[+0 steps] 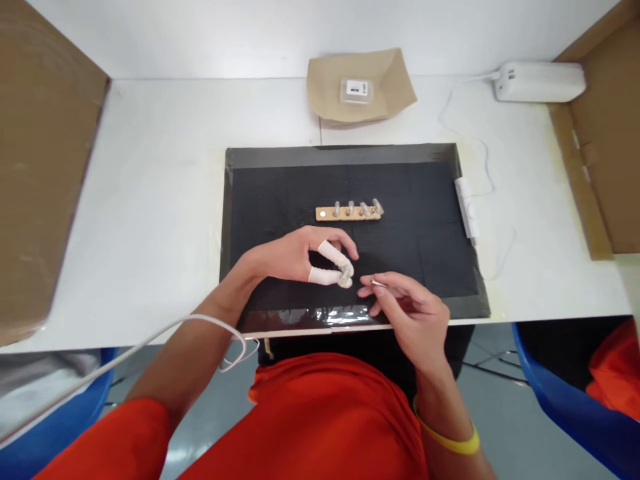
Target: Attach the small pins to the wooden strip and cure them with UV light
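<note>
My left hand (320,259), with white covers on thumb and index finger, pinches a small clear piece (345,274) over the black mat (280,200). Just to its right, my right hand (407,303) is closed on a thin metal tool (379,283), its tip pointing left toward the clear piece without touching it. Beyond both hands lies a wooden strip (323,214) bearing several small clear tubes (351,207), some of them leaning. What kind of piece the left fingers hold is too small to tell.
A brown paper tray (325,83) with a small clear box (357,92) stands at the back. A white power unit (540,82) sits back right, its cable running down. A white bar (467,210) lies on the mat's right edge. A white cable (200,317) crosses my left forearm.
</note>
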Demonstrator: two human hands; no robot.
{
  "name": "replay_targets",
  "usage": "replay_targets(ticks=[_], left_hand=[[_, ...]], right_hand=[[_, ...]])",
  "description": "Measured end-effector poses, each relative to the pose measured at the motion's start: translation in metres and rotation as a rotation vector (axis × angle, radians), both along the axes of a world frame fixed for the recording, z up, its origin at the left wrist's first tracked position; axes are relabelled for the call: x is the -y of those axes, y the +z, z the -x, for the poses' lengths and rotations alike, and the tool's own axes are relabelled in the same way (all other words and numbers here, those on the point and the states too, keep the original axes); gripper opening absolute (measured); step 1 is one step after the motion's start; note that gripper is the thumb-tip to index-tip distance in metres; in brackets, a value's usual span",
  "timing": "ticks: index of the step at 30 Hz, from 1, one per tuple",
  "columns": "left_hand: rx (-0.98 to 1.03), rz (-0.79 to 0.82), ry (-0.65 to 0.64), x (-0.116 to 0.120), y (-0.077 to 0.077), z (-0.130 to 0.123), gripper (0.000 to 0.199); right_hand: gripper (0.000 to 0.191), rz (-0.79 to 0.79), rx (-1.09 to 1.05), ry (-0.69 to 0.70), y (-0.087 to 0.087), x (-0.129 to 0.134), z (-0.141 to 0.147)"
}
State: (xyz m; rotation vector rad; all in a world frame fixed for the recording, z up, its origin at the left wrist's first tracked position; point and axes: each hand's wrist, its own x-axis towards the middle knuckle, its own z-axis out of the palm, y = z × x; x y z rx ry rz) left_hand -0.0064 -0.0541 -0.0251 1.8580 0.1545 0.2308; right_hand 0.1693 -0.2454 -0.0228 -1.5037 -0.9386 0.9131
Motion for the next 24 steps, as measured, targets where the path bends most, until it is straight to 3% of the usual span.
replay_targets(ticks=[5,8,10,14,18,22,24], left_hand=[[0.123,-0.17,0.143,0.019,-0.004,-0.008,0.014],[0.213,-0.254,0.237,0.028,-0.007,-0.014,0.014],[0.223,-0.265,0.261,0.031,-0.008,-0.017,0.014],[0.165,-0.273,0.24,0.034,-0.006,-0.024,0.015],[0.125,-0.225,0.199,0.037,-0.004,-0.034,0.013],[0.123,-0.193,0.2,0.038,-0.008,-0.044,0.013],[0.124,-0.178,0.206,0.038,-0.009,-0.047,0.012]], right_hand=[[0.019,-0.19,0.374,-0.021,0.002,-0.013,-0.028],[0.03,-0.344,0.747,0.195,0.01,-0.013,-0.047],[0.035,-0.41,0.882,0.327,0.013,-0.012,-0.059],[0.042,-0.418,0.876,0.111,0.012,-0.01,-0.073],[0.036,-0.598,1.107,0.377,0.01,-0.009,-0.075],[0.034,-0.446,1.024,0.135,0.01,-0.007,-0.079],[0.036,-0.493,1.087,0.242,0.009,-0.004,-0.082]])
